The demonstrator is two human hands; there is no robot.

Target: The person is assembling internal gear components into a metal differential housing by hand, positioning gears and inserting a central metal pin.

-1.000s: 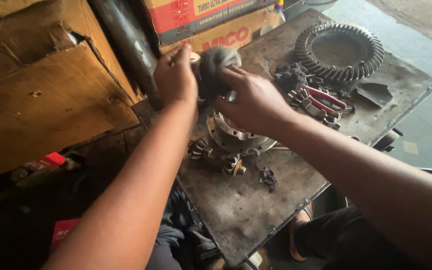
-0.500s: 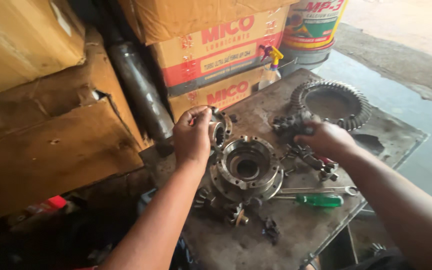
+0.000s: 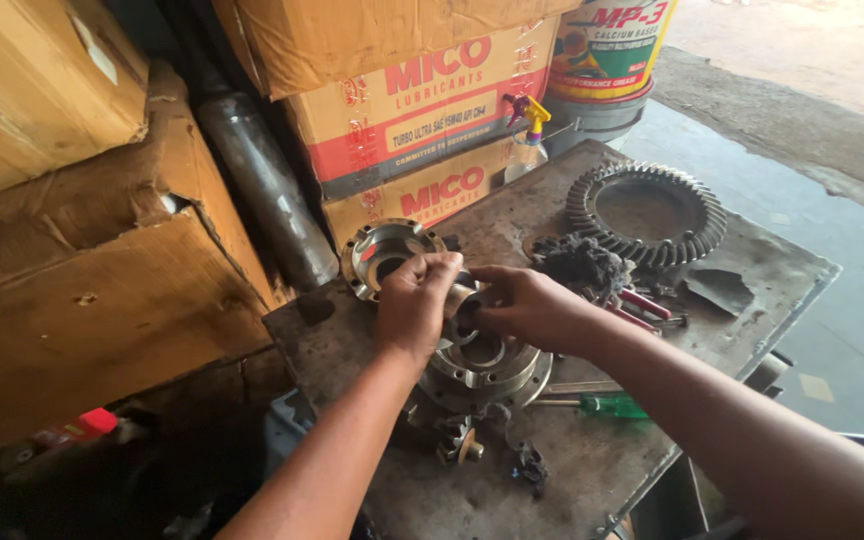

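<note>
My left hand [image 3: 410, 300] and my right hand [image 3: 530, 306] meet over a round steel differential housing [image 3: 487, 372] on the metal table [image 3: 592, 480]. Between the fingers of both hands sits a small grey metal part [image 3: 463, 297], held just above the housing's open centre. Right behind my left hand lies a second flanged housing half [image 3: 380, 248], tilted against the cartons. A dark greasy rag [image 3: 580, 262] lies just beyond my right hand.
A large ring gear [image 3: 647, 213] lies at the table's far right. Red-handled pliers [image 3: 644, 304], a green-handled screwdriver [image 3: 607, 406] and small gears [image 3: 460, 442] lie around the housing. Cartons [image 3: 422, 95], a spray bottle [image 3: 526, 142], a bucket [image 3: 607, 60] and a steel tube [image 3: 264, 190] stand behind.
My hands came off the rag. The left hand left the flanged half, the right hand left the rag's side, and both now hold a small part over the housing.
</note>
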